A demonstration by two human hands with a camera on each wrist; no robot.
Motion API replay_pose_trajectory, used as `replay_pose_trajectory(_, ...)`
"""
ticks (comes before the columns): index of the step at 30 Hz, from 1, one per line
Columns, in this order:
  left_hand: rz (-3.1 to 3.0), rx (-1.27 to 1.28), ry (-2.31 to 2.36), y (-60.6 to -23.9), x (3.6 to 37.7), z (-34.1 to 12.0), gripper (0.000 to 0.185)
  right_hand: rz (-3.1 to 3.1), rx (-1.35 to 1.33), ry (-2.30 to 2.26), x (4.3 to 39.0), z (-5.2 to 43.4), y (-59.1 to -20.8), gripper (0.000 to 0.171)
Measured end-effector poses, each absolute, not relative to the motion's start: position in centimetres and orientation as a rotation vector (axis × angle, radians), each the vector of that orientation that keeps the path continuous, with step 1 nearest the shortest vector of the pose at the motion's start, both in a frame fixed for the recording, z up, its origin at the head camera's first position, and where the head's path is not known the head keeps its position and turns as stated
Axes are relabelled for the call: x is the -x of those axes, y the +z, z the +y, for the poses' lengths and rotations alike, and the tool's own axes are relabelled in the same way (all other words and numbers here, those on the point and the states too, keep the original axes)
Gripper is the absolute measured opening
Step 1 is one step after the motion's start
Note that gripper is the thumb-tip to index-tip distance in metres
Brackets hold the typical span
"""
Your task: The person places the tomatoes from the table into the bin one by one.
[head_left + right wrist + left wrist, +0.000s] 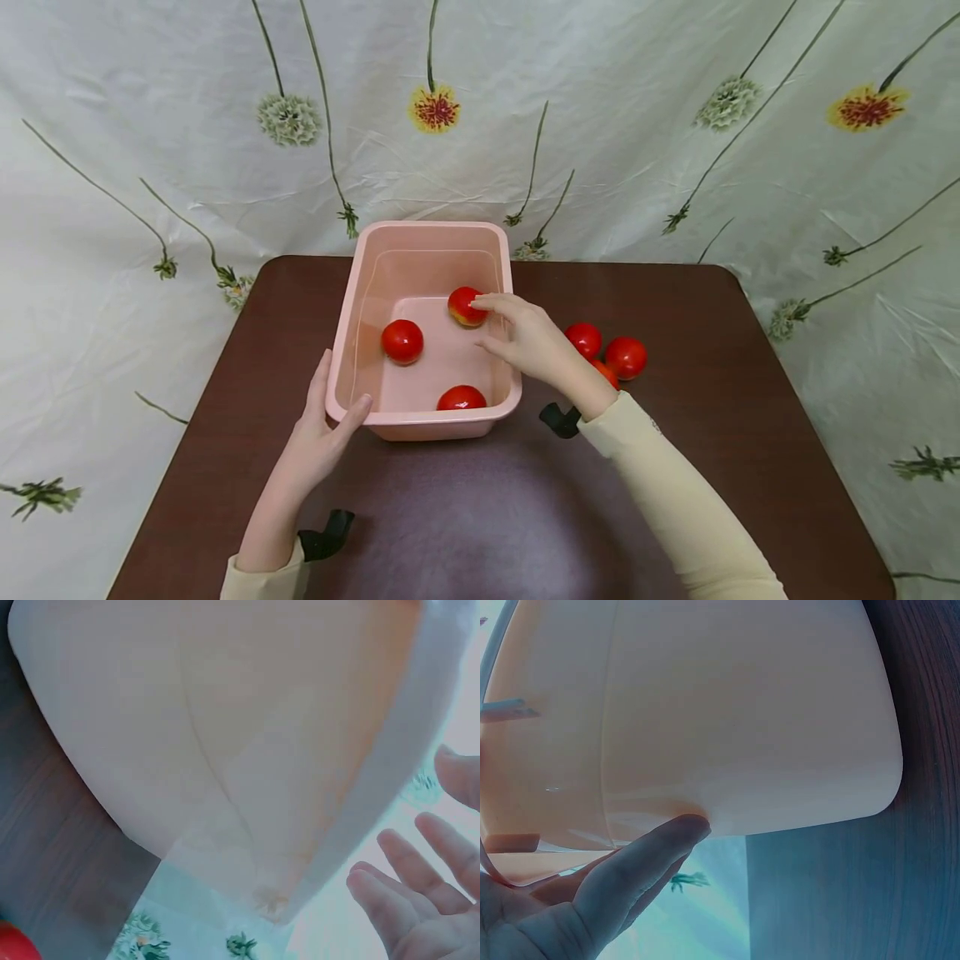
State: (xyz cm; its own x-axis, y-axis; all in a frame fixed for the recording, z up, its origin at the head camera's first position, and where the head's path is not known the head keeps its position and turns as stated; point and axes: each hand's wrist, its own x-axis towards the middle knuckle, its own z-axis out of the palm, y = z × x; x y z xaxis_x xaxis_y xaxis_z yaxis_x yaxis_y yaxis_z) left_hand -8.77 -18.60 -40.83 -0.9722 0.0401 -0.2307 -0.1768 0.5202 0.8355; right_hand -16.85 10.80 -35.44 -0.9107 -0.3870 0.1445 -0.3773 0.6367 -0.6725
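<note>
A pink plastic tub (pixel 420 427) sits on the dark brown table. Inside it lie three tomatoes: one at the left (pixel 402 342), one by the front wall (pixel 462 397), and a red-and-yellow tomato (pixel 463 307) toward the back right. My left hand (pixel 318 437) holds the tub's front left corner, fingers along the side and thumb at the front; in the left wrist view the thumb (pixel 641 870) presses the outer wall. Over the tub's right rim reaches my right hand (pixel 525 337). Its fingertips overlap the back right tomato in the head view, while the right wrist view shows loosely spread fingers (pixel 409 870) holding nothing.
Three more tomatoes (pixel 626 358) lie grouped on the table (pixel 712 433) right of the tub, partly behind my right forearm. A flower-patterned white cloth (pixel 615 125) hangs behind the table. Black wrist-worn pieces (pixel 326 536) show near both sleeves.
</note>
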Motion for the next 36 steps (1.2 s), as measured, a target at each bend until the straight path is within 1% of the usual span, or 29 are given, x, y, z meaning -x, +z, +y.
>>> replay_pose_trajectory(7, 2.538, 0.131, 1.413, -40.6, 8.9, -18.5, 0.099, 2.670, 0.354, -1.557, 16.4, 13.8, -35.7, 0.046)
replay_pose_trajectory(13, 2.539, 0.130, 1.416, -40.6, 8.9, -18.5, 0.099, 2.602, 0.171, -1.651, 15.7, 16.7, -36.4, 0.047)
replay_pose_trajectory(20, 2.535, 0.151, 1.387, -40.5, 8.9, -18.5, 0.099, 2.639, 0.070, -1.489, 15.4, 18.6, -37.4, 0.050)
replay_pose_trajectory(28, 2.531, 0.143, 1.398, -40.6, 8.9, -18.5, 0.099, 2.703, 0.028, -1.174, 15.6, 19.9, -38.3, 0.054)
replay_pose_trajectory(36, 2.539, 0.125, 1.413, -40.6, 8.8, -18.5, 0.099, 2.653, 0.050, -0.868, 15.3, 21.0, -39.5, 0.069)
